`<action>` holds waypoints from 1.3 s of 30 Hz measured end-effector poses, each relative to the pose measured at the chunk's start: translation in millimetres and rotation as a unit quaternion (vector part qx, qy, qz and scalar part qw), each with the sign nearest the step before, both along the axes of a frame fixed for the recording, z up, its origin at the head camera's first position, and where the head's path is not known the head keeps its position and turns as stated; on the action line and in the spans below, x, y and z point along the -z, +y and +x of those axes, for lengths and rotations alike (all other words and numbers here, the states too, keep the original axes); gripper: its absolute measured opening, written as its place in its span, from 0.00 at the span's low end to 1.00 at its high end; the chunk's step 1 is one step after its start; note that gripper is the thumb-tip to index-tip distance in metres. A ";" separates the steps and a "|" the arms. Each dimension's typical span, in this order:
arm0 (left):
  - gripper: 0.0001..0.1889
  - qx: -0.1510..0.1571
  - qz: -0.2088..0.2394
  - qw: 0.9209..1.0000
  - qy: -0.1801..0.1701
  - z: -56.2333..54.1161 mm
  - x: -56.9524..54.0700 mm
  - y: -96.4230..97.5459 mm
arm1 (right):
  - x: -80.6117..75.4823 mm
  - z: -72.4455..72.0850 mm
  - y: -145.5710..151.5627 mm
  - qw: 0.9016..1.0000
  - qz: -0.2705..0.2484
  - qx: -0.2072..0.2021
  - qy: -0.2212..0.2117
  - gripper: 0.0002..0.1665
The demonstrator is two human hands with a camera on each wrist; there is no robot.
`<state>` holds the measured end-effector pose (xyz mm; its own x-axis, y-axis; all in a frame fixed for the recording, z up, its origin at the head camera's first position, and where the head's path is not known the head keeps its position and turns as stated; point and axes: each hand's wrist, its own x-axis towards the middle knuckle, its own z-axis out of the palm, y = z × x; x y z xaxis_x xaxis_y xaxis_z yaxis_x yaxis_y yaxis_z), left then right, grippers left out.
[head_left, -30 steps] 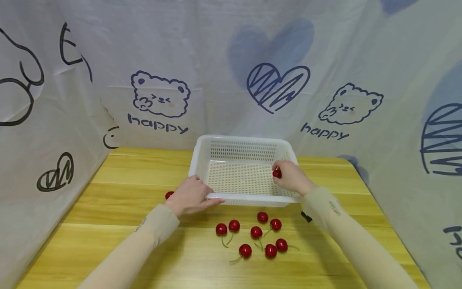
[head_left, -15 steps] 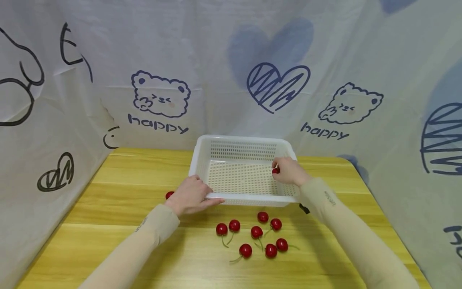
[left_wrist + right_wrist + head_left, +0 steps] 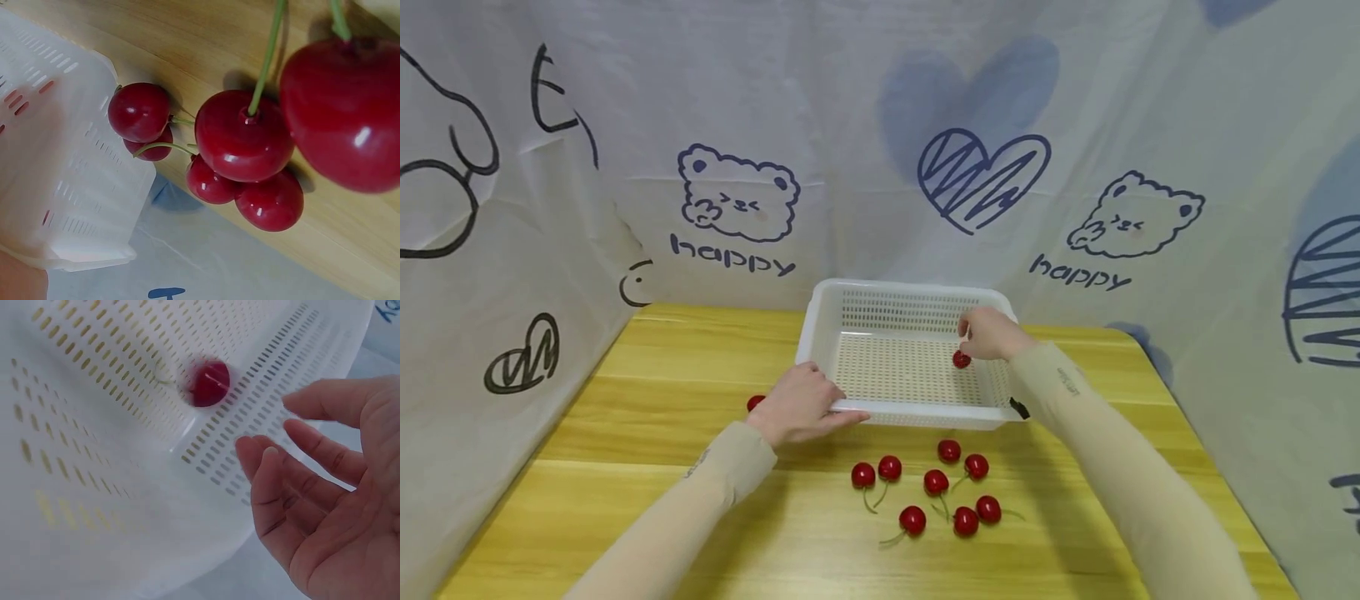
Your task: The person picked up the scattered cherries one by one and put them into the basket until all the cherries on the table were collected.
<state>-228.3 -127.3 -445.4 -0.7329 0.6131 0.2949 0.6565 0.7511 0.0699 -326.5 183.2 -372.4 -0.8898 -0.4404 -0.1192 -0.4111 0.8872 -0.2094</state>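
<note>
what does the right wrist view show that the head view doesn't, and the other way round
Only the right wrist view: the palm side of the right hand, a clear gap between it and the cherry in the white basket, and that cherry's faint stem.

Only the head view: the left hand on the basket's near rim, eight cherries grouped on the table, and a ninth partly hidden behind that hand.

Both: basket, cherry inside it, right hand, part of the printed backdrop.
</note>
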 end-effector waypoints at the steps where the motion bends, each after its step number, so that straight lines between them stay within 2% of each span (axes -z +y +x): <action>1: 0.27 0.000 0.000 1.000 0.000 -0.1 0.1 -0.1 | 0.4 -2.0 -1.0 1.000 -0.002 0.004 -0.002 0.13; 9: 0.26 -0.003 0.001 1.000 -0.014 0.6 -2.6 -1.2 | 4.0 -7.9 -5.9 1.000 -0.007 0.012 -0.015 0.13; 18: 0.27 -0.004 0.006 1.000 -0.022 -1.9 -1.9 0.8 | -1.8 4.9 -7.0 0.999 -0.046 0.003 -0.008 0.12; 23: 0.29 -0.005 0.006 1.000 -0.031 -4.3 -1.0 1.2 | -11.0 21.2 -9.8 0.996 -0.082 -0.020 0.010 0.14; 27: 0.29 -0.008 0.004 0.999 -0.034 -4.4 -2.1 0.9 | -12.5 36.1 -12.6 0.994 -0.100 -0.045 0.029 0.15; 33: 0.28 -0.005 0.007 0.999 -0.031 -3.2 -3.7 1.5 | -8.3 60.7 -13.6 0.989 -0.121 -0.075 0.045 0.15; 39: 0.29 -0.003 0.004 0.999 -0.034 -4.4 -2.0 0.1 | 1.0 88.3 -15.1 0.981 -0.124 -0.114 0.093 0.15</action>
